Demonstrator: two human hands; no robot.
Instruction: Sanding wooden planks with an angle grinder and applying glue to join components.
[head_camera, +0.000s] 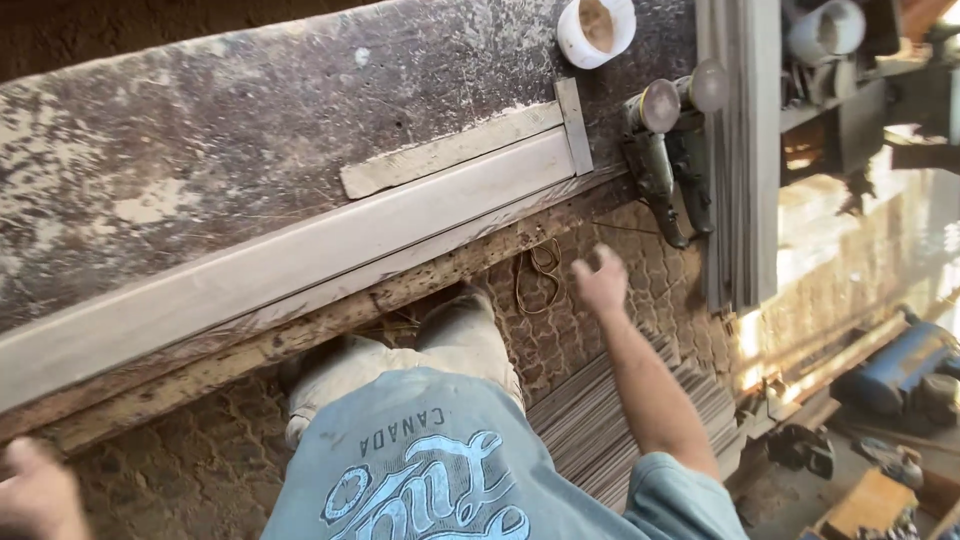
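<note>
Right hand (600, 280) hangs empty, fingers loosely curled, just below 2 angle grinders (668, 160) (bench (200, 160) edge): a careless reach could snag them.

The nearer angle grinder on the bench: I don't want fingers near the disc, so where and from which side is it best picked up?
Probably by the dark body of the nearer angle grinder, well behind its round disc. The tail end points off the bench edge toward the right hand, which hangs free just below it, so coming from that near side keeps fingers away from the disc. A second grinder lies close beside it.
</note>
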